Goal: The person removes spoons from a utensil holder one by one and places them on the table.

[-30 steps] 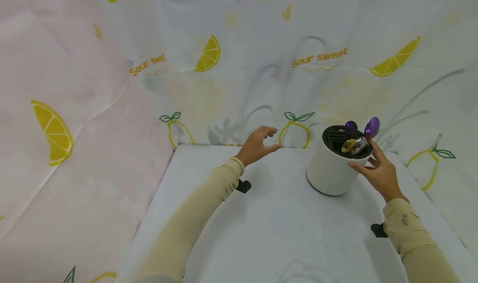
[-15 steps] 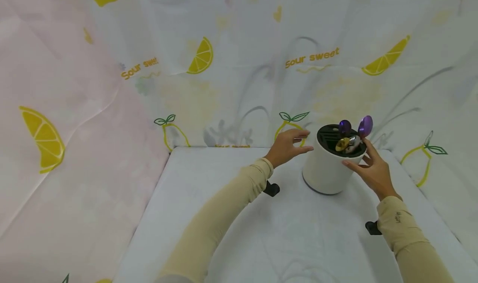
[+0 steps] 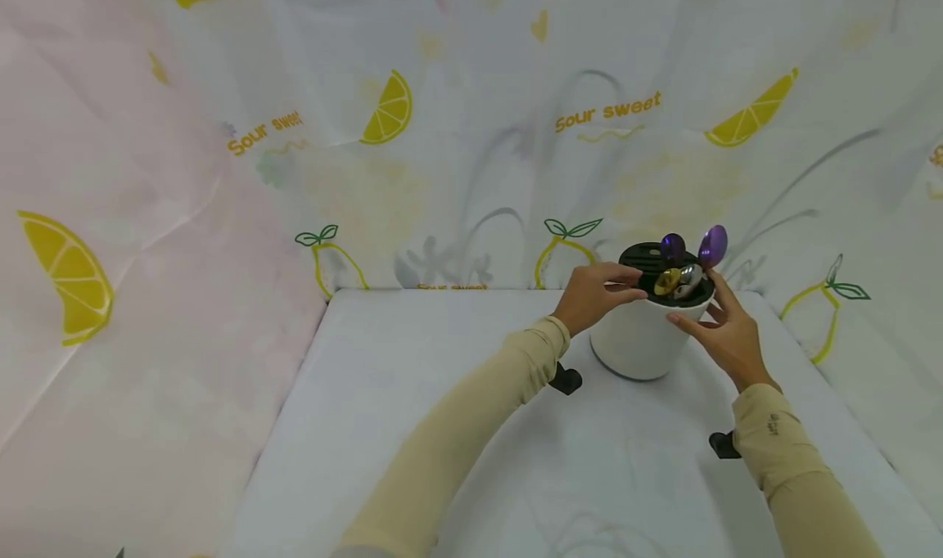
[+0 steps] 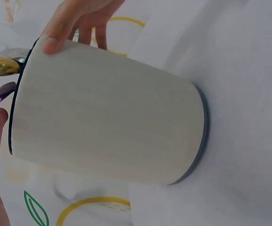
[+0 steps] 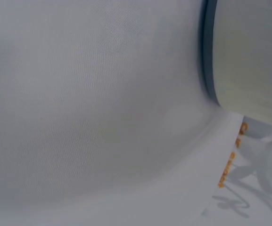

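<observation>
A white utensil holder (image 3: pixel 637 341) with a black slotted top (image 3: pixel 642 257) stands toward the table's back right. Out of the top stick two purple spoons (image 3: pixel 713 245), a gold spoon (image 3: pixel 666 281) and a silver spoon (image 3: pixel 690 276). My right hand (image 3: pixel 733 341) grips the holder's right side by the rim, thumb on the front wall, as the left wrist view also shows. At the left of the rim is my left hand (image 3: pixel 592 296), its fingers extended beside the gold spoon; I cannot tell whether they touch anything. The right wrist view shows only the holder's lower wall (image 5: pixel 253 56).
The holder rests on a white-covered table (image 3: pixel 412 378). Behind and beside the table hangs a lemon-printed cloth (image 3: pixel 442 173). A black camera mount shows under each wrist.
My left hand has moved right, from beside the holder to its rim. The right hand keeps its grip on the holder. The whole view has shifted slightly.
</observation>
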`<state>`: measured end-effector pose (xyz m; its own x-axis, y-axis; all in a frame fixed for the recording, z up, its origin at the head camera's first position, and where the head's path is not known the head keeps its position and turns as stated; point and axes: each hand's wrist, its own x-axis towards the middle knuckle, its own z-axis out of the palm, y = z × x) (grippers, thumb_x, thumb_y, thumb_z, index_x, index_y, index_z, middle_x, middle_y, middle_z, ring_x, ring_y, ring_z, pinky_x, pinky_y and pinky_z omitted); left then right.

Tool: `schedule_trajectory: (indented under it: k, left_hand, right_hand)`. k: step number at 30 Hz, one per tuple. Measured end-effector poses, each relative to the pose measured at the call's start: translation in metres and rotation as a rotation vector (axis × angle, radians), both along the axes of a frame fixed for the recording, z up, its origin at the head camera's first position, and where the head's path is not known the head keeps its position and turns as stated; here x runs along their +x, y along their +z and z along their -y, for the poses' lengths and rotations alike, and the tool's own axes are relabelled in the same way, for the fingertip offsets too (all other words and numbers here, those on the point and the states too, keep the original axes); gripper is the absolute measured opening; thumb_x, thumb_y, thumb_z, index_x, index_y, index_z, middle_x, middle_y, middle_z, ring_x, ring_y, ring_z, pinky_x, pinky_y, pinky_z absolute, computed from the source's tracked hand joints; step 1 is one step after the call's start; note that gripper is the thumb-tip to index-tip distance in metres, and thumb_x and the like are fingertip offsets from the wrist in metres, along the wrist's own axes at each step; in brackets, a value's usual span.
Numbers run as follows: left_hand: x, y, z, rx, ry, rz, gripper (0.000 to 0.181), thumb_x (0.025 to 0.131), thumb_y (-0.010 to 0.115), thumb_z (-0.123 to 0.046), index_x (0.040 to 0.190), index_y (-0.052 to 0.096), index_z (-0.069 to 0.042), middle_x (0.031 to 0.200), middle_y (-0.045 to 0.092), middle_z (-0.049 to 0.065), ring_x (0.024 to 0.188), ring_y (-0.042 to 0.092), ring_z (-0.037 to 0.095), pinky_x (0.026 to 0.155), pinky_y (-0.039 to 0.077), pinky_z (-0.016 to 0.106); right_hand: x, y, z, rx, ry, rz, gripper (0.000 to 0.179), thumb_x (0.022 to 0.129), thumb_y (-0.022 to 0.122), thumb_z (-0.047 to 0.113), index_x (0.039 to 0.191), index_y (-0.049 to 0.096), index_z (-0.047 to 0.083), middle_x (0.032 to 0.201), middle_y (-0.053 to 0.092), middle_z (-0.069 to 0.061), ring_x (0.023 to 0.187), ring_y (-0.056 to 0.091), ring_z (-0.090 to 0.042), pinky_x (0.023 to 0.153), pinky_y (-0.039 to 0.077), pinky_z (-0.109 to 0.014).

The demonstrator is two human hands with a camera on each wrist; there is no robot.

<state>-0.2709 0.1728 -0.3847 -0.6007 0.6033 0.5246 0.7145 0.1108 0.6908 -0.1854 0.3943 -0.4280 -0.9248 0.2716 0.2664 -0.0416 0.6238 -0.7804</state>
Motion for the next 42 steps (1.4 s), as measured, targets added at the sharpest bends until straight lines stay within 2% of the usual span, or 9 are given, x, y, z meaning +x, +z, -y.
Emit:
schedule_trajectory:
  k: [5, 10, 14, 20, 27, 33, 39, 42]
  left_hand:
    - [0.001, 0.004, -0.010, -0.048, 0.033, 0.003, 0.042, 0.075, 0.064, -0.035, 0.111, 0.060, -0.013, 0.105, 0.059, -0.008, 0.088, 0.052, -0.008, 0.074, 0.041, 0.004]
    - [0.006, 0.005, -0.020, -0.121, 0.081, -0.031, 0.040, 0.078, 0.060, -0.037, 0.112, 0.059, -0.016, 0.102, 0.060, -0.010, 0.085, 0.051, -0.010, 0.071, 0.041, 0.002]
    - [0.011, 0.005, -0.026, -0.171, 0.113, -0.066, 0.035, 0.081, 0.058, -0.036, 0.109, 0.062, -0.016, 0.098, 0.061, -0.010, 0.081, 0.051, -0.010, 0.067, 0.041, 0.002]
    - [0.013, 0.007, -0.031, -0.181, 0.174, -0.109, 0.028, 0.082, 0.057, -0.035, 0.102, 0.066, -0.017, 0.093, 0.063, -0.011, 0.076, 0.052, -0.009, 0.063, 0.040, 0.002]
    - [0.014, 0.011, -0.028, -0.181, 0.144, -0.084, 0.025, 0.083, 0.056, -0.032, 0.099, 0.067, -0.016, 0.079, 0.063, -0.012, 0.062, 0.050, -0.010, 0.055, 0.041, 0.004]
    - [0.014, 0.018, -0.028, -0.133, 0.116, -0.129, 0.026, 0.084, 0.055, -0.030, 0.102, 0.066, -0.014, 0.082, 0.065, -0.010, 0.064, 0.051, -0.013, 0.057, 0.041, 0.003]
    - [0.017, 0.038, -0.026, -0.051, 0.082, -0.204, 0.026, 0.085, 0.056, -0.027, 0.103, 0.065, -0.011, 0.086, 0.065, -0.005, 0.066, 0.052, -0.011, 0.055, 0.041, 0.003]
    - [0.017, 0.049, -0.025, 0.006, 0.066, -0.213, 0.025, 0.085, 0.056, -0.026, 0.101, 0.065, -0.010, 0.088, 0.065, -0.004, 0.068, 0.053, -0.010, 0.058, 0.041, 0.003]
  right_hand:
    - [-0.001, 0.000, 0.000, 0.001, 0.008, -0.008, 0.085, 0.072, 0.070, 0.037, 0.135, 0.013, 0.044, 0.139, 0.018, 0.020, 0.117, 0.037, -0.035, 0.080, 0.045, -0.047]
    - [-0.002, 0.001, 0.001, 0.007, 0.008, -0.026, 0.084, 0.072, 0.070, 0.035, 0.135, 0.015, 0.044, 0.139, 0.020, 0.019, 0.116, 0.040, -0.034, 0.078, 0.048, -0.043]
    - [-0.001, 0.000, 0.000, 0.006, 0.002, -0.012, 0.084, 0.072, 0.070, 0.035, 0.135, 0.014, 0.045, 0.139, 0.018, 0.019, 0.117, 0.038, -0.035, 0.078, 0.048, -0.043]
    - [-0.002, -0.001, -0.001, 0.012, -0.006, -0.020, 0.084, 0.072, 0.070, 0.037, 0.135, 0.015, 0.044, 0.139, 0.019, 0.018, 0.116, 0.040, -0.035, 0.078, 0.047, -0.043]
    - [-0.003, -0.002, 0.000, 0.013, 0.005, -0.006, 0.084, 0.072, 0.069, 0.038, 0.135, 0.013, 0.045, 0.139, 0.018, 0.019, 0.116, 0.039, -0.037, 0.079, 0.046, -0.046]
    - [-0.001, -0.001, 0.000, 0.012, 0.016, -0.019, 0.084, 0.073, 0.069, 0.035, 0.135, 0.014, 0.044, 0.140, 0.020, 0.016, 0.116, 0.039, -0.036, 0.077, 0.048, -0.041]
    - [-0.001, -0.001, -0.003, 0.021, 0.033, -0.009, 0.083, 0.073, 0.069, 0.037, 0.135, 0.014, 0.045, 0.140, 0.021, 0.014, 0.116, 0.039, -0.037, 0.077, 0.048, -0.041]
    - [-0.001, 0.000, -0.004, 0.023, 0.024, -0.015, 0.084, 0.072, 0.069, 0.036, 0.135, 0.014, 0.045, 0.140, 0.021, 0.013, 0.115, 0.040, -0.036, 0.077, 0.049, -0.040]
